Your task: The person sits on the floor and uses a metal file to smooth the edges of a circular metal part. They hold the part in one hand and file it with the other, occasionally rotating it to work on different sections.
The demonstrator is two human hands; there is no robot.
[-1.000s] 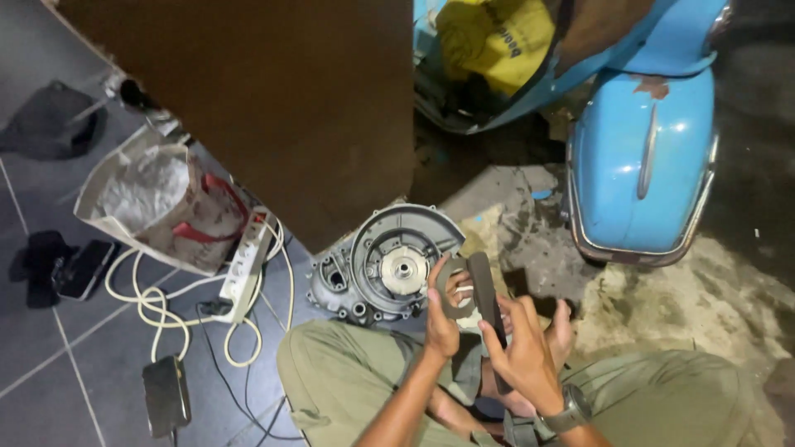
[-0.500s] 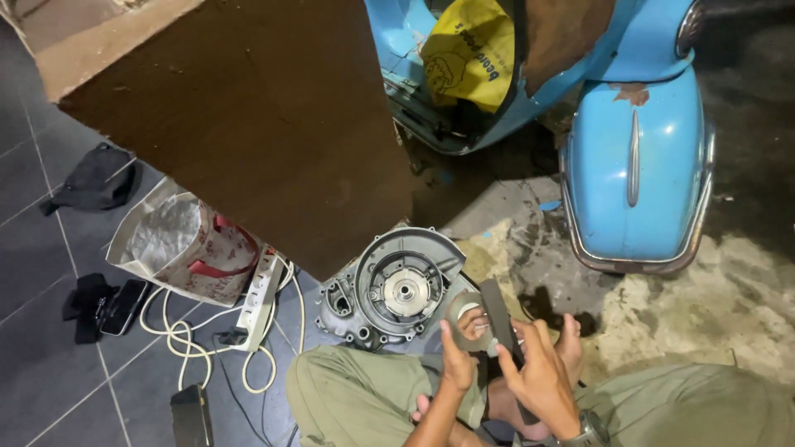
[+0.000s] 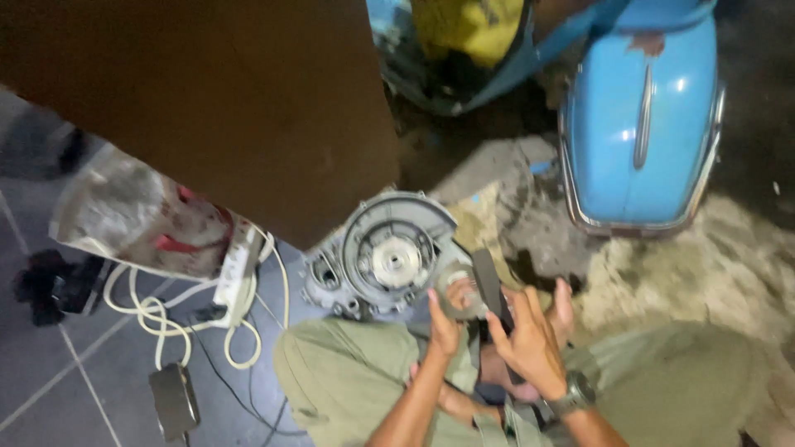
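View: head cam looking down at a seated person's lap & floor; pic is a bit blurred.
Left hand [image 3: 445, 329]: raised over the lap, fingers curled round the near-left edge of a round metal part [image 3: 460, 291], gripping it.
Right hand [image 3: 530, 339]: just right of the left hand, fingers spread, touching a dark flat strap-like piece [image 3: 489, 285] that runs beside the round part; can't tell if it's a firm grip. Watch [image 3: 575, 393] on the wrist.
Hands together: close, nearly touching, both on the same small assembly.
Round metal part: centre of scene, held above the knees, just near-right of the engine casing [image 3: 381, 252].
Engine casing: grey, circular housing w/ pale hub in middle, on the floor right in front of the person's knees.
Legs: olive-green trousers [image 3: 348, 385], near edge of scene.
Far right: blue scooter [image 3: 642, 116], rear body panel facing the cam, on rough dirty concrete.
Far centre: yellow bag [image 3: 464, 29] inside the scooter's open body.
Far left: big brown board [image 3: 215, 91] covering much of the view.
Left: crumpled plastic bag [image 3: 124, 215], white power strip [image 3: 238, 273] w/ looped white cable [image 3: 157, 310], on grey tiles.
Near left: small dark flat device [image 3: 174, 401] on the tiles.
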